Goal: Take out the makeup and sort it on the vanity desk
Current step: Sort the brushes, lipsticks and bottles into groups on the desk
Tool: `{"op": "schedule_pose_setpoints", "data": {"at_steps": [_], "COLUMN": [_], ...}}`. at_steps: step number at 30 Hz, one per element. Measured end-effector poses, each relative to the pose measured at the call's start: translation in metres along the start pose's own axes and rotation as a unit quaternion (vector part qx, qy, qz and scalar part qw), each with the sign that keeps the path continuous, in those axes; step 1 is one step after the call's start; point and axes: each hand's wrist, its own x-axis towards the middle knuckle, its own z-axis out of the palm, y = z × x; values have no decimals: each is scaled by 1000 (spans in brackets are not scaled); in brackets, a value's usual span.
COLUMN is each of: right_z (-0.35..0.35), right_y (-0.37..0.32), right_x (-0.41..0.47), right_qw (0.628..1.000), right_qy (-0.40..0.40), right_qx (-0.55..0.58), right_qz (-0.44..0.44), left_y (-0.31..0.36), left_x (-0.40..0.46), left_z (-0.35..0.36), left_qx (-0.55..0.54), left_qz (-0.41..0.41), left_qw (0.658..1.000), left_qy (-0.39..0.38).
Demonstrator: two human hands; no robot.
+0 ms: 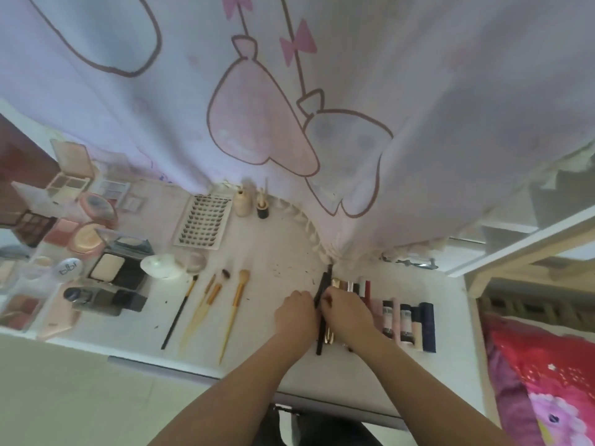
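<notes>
Both hands meet at the desk (264, 342) centre-right, over the row of slim sticks. Left hand (294, 313) curled, knuckles up, fingers pressed together against a black pencil (320, 329); right hand (346, 312) curled just beside it, seemingly pinching the same pencil, though the fingertips are hidden so cannot tell for sure. Most makeup is already out and grouped: palettes and compacts (106, 268) far left, lash tray (204, 222) and small bottles (243, 202) at the back, brushes (207, 304) laid parallel in the middle, lipsticks and tubes (407, 323) lined up right of the hands. Sorting looks nearly done; only the pencil row is still being squared up. No bag or unsorted pile in view
</notes>
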Motion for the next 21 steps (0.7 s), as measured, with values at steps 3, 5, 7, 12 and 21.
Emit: {"op": "schedule_pose_setpoints", "data": {"at_steps": [3, 5, 7, 12, 21], "right_z": [-4, -9, -16, -32, -49], "right_y": [3, 4, 3, -14, -49], "right_x": [2, 2, 2, -6, -46], "right_qw": [1000, 999, 991, 977, 936], "right_qy": [-11, -8, -16, -119, -299], "right_qx": [4, 51, 130, 158, 123], "right_qz": [-23, -15, -6, -83, -139], "left_y": [-5, -13, -23, -54, -106], "left_x": [-1, -5, -14, -32, -63], "left_z": [-4, -7, -10, -25, -70], "left_qx": [-50, -60, -43, 21, 90], "left_qz": [-9, 20, 77, 227, 352], "left_qw": [999, 998, 995, 971, 932], "left_qy": [1, 12, 36, 71, 8]}}
